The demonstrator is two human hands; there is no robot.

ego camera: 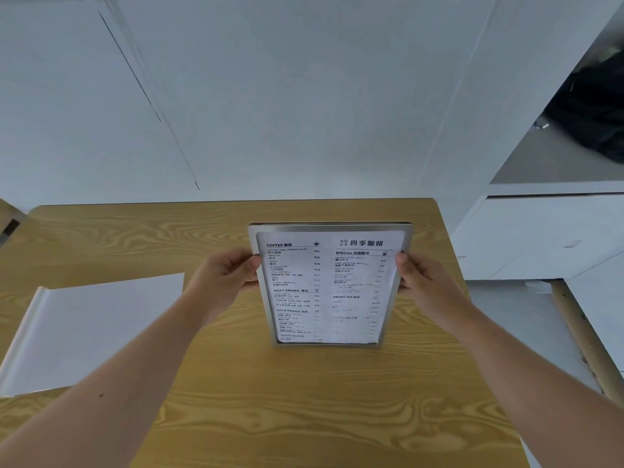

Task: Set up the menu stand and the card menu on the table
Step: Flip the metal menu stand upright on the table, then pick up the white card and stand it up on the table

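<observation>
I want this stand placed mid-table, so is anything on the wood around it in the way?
Nothing visible is. The menu stand, held by the left hand and right hand, has bare table around its base. The white sheet lies apart, off to the left.

Table point(304, 400): yellow-brown wood print, darker swirling grain bands running under both forearms; menu stand point(265, 298) between the hands: silver-grey frame, pale matte sheen along its top edge; card menu point(329, 285) inside the frame: white sheet, black print in two columns, bold black headings, a row of larger black characters at upper right, lower lines washed pale by glare; white sheet point(91, 329) outside the left hand point(224, 282): plain white, no print, a soft grey shade along its curled left edge; wall point(304, 96) beyond the hands: flat pale grey-white, one thin dark diagonal line; dark object point(591, 106) far beyond the right hand point(423, 276): black, detail unclear.
</observation>
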